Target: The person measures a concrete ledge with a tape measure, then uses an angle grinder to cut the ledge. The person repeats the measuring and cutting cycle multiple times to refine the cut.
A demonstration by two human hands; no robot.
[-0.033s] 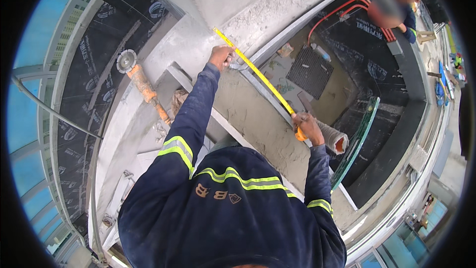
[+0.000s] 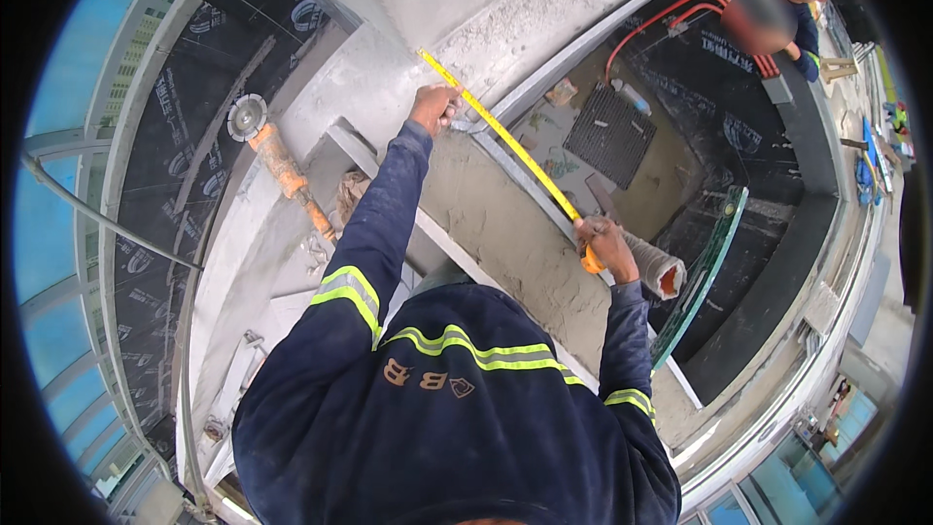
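A yellow tape measure (image 2: 517,153) is drawn out at a slant over the corner of a grey stone edging. My left hand (image 2: 434,109) is closed at the blade near its far end, the tip reaching a little past my fingers onto the pale slab. My right hand (image 2: 606,247) grips the orange case at the near right end, its fingers wrapped around it. Beneath the blade lies a bed of wet-looking mortar (image 2: 486,204). Just right of my right hand is a whitish pipe (image 2: 654,267) with an orange inside.
An angle grinder (image 2: 280,163) with a round disc lies at left. On the right, a green-edged glass panel (image 2: 702,267) stands by a dark-lined pit holding a black grate (image 2: 611,136) and red conduits (image 2: 666,2). A co-worker (image 2: 805,15) is at the far right.
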